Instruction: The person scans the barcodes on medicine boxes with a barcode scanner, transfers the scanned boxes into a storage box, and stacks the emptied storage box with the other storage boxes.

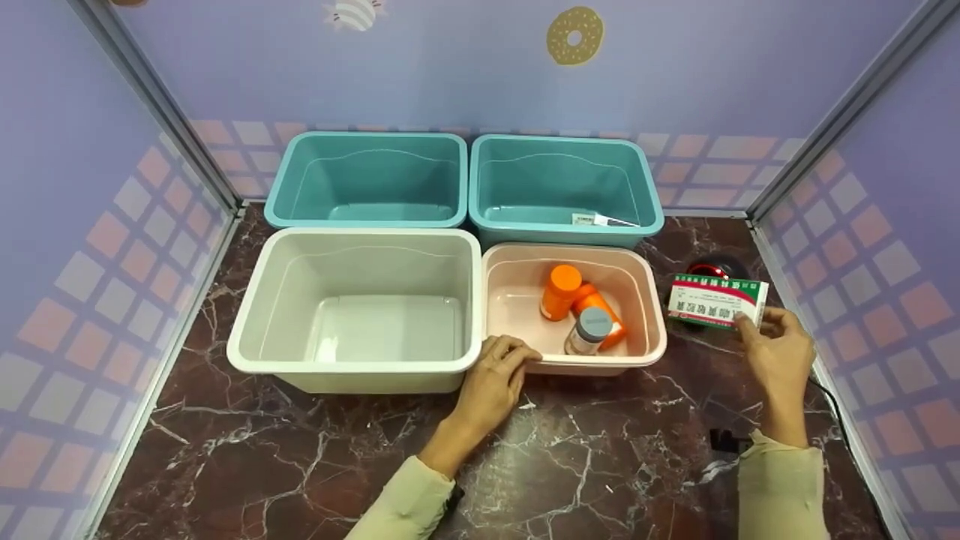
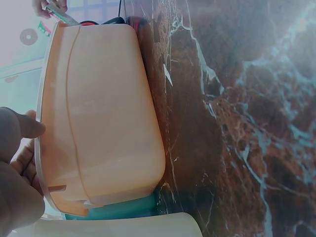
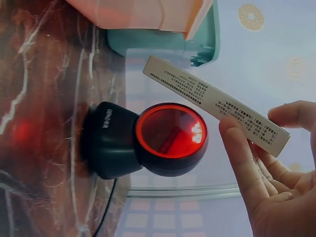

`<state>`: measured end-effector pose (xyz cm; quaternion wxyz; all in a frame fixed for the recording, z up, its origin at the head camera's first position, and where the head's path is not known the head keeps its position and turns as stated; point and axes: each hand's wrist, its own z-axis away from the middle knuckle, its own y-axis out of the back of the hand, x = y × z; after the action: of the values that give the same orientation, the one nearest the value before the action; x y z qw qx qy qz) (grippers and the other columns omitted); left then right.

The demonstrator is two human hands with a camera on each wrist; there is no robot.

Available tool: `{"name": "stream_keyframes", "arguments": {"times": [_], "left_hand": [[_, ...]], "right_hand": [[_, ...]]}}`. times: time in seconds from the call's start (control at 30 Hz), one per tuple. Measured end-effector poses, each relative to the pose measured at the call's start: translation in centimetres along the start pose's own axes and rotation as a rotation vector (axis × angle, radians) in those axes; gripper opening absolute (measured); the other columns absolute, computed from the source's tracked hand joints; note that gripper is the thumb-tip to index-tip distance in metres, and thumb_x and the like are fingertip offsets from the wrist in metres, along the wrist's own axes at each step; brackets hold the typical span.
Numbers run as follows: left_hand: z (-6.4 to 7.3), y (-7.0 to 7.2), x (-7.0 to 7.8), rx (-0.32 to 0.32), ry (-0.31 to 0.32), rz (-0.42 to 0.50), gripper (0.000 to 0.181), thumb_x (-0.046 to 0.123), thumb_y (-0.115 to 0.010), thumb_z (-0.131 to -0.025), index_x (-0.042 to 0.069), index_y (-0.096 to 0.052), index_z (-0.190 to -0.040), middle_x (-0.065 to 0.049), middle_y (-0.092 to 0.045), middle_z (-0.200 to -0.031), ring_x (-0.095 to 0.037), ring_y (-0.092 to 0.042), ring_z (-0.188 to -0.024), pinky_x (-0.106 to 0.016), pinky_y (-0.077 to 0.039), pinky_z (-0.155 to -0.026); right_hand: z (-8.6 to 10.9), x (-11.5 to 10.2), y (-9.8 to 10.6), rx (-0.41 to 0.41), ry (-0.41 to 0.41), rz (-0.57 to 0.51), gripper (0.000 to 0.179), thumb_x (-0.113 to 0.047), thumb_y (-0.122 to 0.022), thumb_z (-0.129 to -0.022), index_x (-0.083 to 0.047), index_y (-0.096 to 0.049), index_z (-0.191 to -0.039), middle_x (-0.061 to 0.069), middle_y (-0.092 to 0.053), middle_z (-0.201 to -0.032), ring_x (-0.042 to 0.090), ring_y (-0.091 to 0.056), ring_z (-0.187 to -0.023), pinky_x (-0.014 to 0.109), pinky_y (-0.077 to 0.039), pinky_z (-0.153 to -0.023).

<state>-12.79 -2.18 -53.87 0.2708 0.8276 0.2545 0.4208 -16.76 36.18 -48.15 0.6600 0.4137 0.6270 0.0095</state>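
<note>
My right hand (image 1: 780, 351) pinches a white, green and red medicine box (image 1: 712, 304) by one end, thumb on one face and fingers on the other. The box is held over a black barcode scanner (image 3: 148, 140), whose round window glows red in the right wrist view. With my left hand (image 1: 495, 382) I hold the front rim of a pink bin (image 1: 652, 330); the left wrist view shows the thumb outside and the fingers inside. That bin contains an upright orange bottle (image 1: 561, 292), another orange bottle (image 1: 611, 319) lying tilted, and a grey-capped bottle (image 1: 589, 330).
Left of the pink bin stands a larger white bin (image 1: 356, 367). Two teal bins, one on the left (image 1: 367, 223) and one on the right (image 1: 652, 202), stand behind; the right one has a small white item (image 1: 600, 220) inside. A black cable (image 1: 836, 405) runs along the right wall.
</note>
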Motion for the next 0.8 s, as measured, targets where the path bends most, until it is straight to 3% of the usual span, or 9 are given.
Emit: {"name": "stream_keyframes", "arguments": {"times": [0.13, 0.27, 0.57, 0.8], "left_hand": [[0.0, 0.0, 0.0, 0.002, -0.007, -0.004, 0.025, 0.003, -0.066, -0.088, 0.021, -0.072, -0.103, 0.004, -0.064, -0.104, -0.016, -0.058, -0.104, -0.029, -0.049, -0.094], [-0.1, 0.0, 0.0, 0.009, -0.016, -0.007, 0.025, 0.002, -0.066, -0.088, 0.021, -0.072, -0.103, 0.004, -0.065, -0.103, -0.016, -0.058, -0.102, -0.029, -0.049, -0.094], [-0.1, -0.1, 0.0, 0.018, -0.011, -0.001, 0.021, 0.005, -0.067, -0.09, 0.021, -0.072, -0.103, 0.005, -0.065, -0.103, -0.015, -0.058, -0.102, -0.03, -0.047, -0.095], [0.0, -0.1, 0.0, 0.017, -0.013, -0.001, 0.022, 0.004, -0.067, -0.089, 0.021, -0.072, -0.102, 0.005, -0.065, -0.102, -0.016, -0.058, -0.102, -0.03, -0.048, -0.095]], "right_hand": [[-0.3, -0.8, 0.1, 0.025, 0.02, -0.027, 0.024, -0.027, -0.072, -0.086, -0.011, -0.065, -0.104, -0.033, -0.054, -0.066, -0.013, -0.057, -0.055, 0.009, -0.046, -0.062], [-0.7, -1.9, 0.0, 0.036, 0.029, -0.059, 0.021, -0.026, -0.073, -0.086, -0.014, -0.064, -0.102, -0.029, -0.057, -0.07, -0.013, -0.059, -0.061, 0.008, -0.05, -0.059], [-1.1, -4.6, -0.5, -0.007, 0.04, -0.321, 0.016, -0.008, -0.072, -0.085, -0.016, -0.061, -0.095, -0.017, -0.067, -0.073, -0.001, -0.067, -0.054, 0.016, -0.056, -0.054], [-1.2, -5.6, -1.1, 0.0, 0.089, -0.339, 0.016, -0.006, -0.071, -0.085, -0.014, -0.062, -0.097, -0.014, -0.067, -0.077, -0.001, -0.067, -0.055, 0.016, -0.056, -0.054]]}}
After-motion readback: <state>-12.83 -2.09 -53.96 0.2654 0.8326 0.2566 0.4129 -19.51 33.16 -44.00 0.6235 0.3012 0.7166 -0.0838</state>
